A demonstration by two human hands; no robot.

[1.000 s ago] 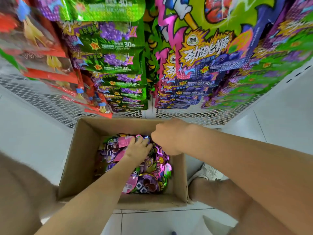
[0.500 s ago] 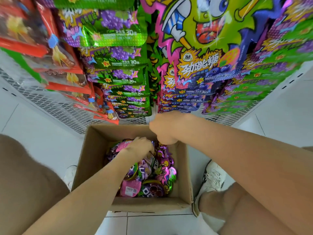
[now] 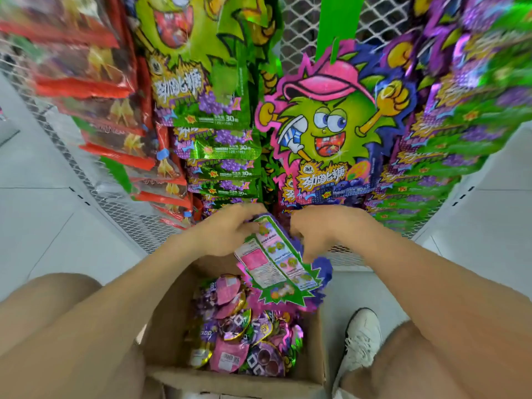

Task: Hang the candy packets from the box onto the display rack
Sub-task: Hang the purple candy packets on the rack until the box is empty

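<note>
Left hand [image 3: 227,230] and right hand [image 3: 319,230] both grip one candy packet [image 3: 276,263] by its top edge, fingers curled round it. The packet is held above the cardboard box [image 3: 230,385], just in front of the rack's lowest rows. Step looks like pick done, carry-to-rack underway. Next move likely needs the packet's top lined up with a free hook on the display rack [image 3: 371,21]; no hook visible. The packet is jagged-edged foil, green and purple, with its printed back and pink label facing the camera. More loose packets [image 3: 241,326] fill the box. Hanging packets [image 3: 325,133] crowd the mesh.
</note>
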